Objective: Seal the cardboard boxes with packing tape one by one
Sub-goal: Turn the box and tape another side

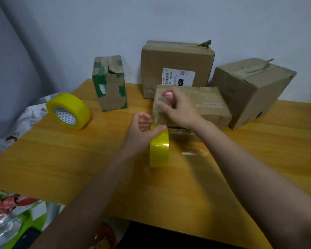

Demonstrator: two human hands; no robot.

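Yellow tape roll (pixel 159 150) gripped by left hand (pixel 142 129), pink cutter (pixel 169 97) pinched in right hand (pixel 180 109)

On the wooden table (pixel 79 168), the left hand (pixel 142 129) grips a yellow tape roll (pixel 159 150) standing on edge against a low cardboard box (pixel 205 105), while the right hand (pixel 180 108) holds a small pink cutter (pixel 169 95) over that box's near-left corner.

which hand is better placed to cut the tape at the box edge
Right. The right hand already holds the small pink cutter over the near box, just above the stretched tape. The left hand is occupied gripping the yellow tape roll, keeping it taut.
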